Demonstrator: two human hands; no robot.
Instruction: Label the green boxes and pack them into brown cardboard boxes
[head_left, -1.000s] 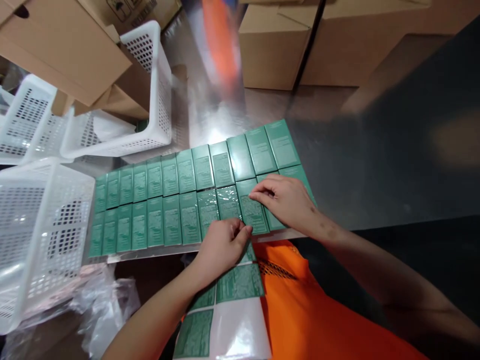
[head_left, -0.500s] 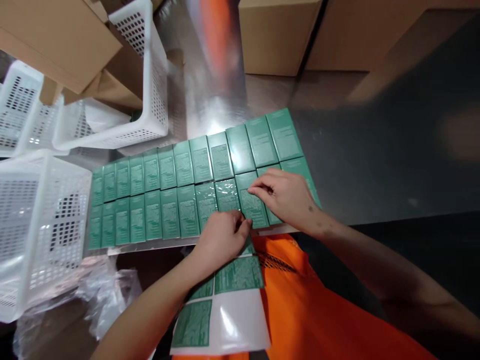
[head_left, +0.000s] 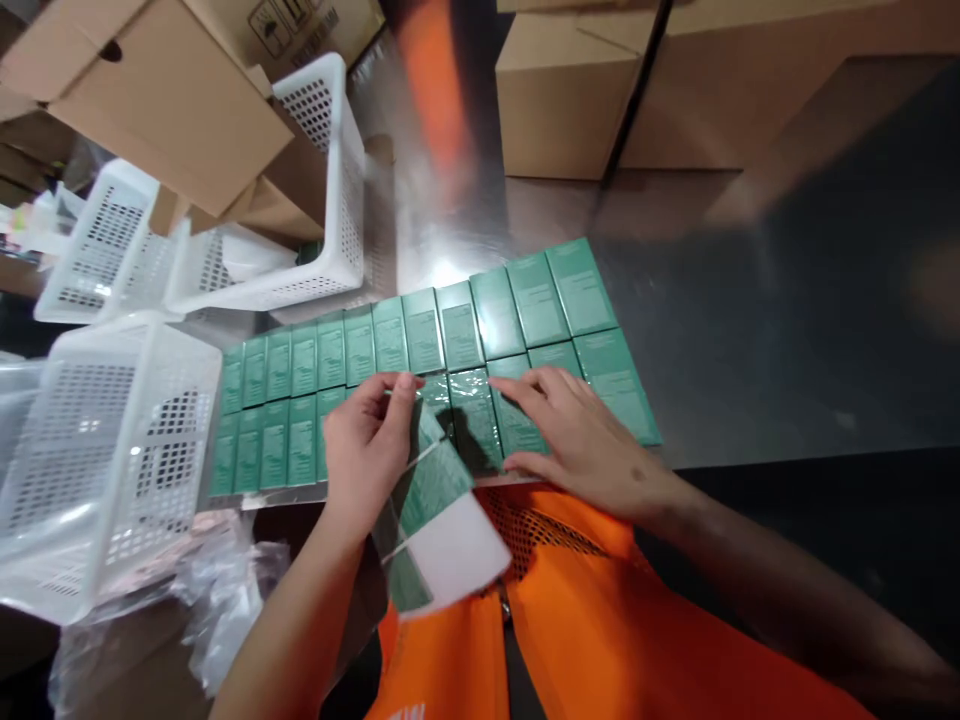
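Observation:
My left hand point(head_left: 367, 445) pinches the top of a sheet of green stickers point(head_left: 439, 490), which slants down in front of the orange vest. A white patch of backing shows bare on the sheet's lower right. Two rows of green boxes point(head_left: 531, 300) lie side by side along the table edge. My right hand point(head_left: 577, 430) is open, thumb and fingers apart, over the near row. Its fingertips rest on or just above a green box point(head_left: 516, 428); contact is hard to tell. Left of that box, one with a shiny, wrinkled clear surface point(head_left: 474, 405) is partly shaded.
White plastic baskets point(head_left: 161, 440) stand at the left, one holding an open cardboard box point(head_left: 180, 110). Cardboard boxes point(head_left: 570, 110) line the far side of the metal table point(head_left: 720, 350). Crumpled clear plastic point(head_left: 225, 590) hangs at the lower left. An orange blur point(head_left: 439, 90) shows beyond.
My left hand has risen and moved left, lifting and tilting the sticker sheet. My right hand has gone from a pinch to spread fingers. The view has shifted slightly.

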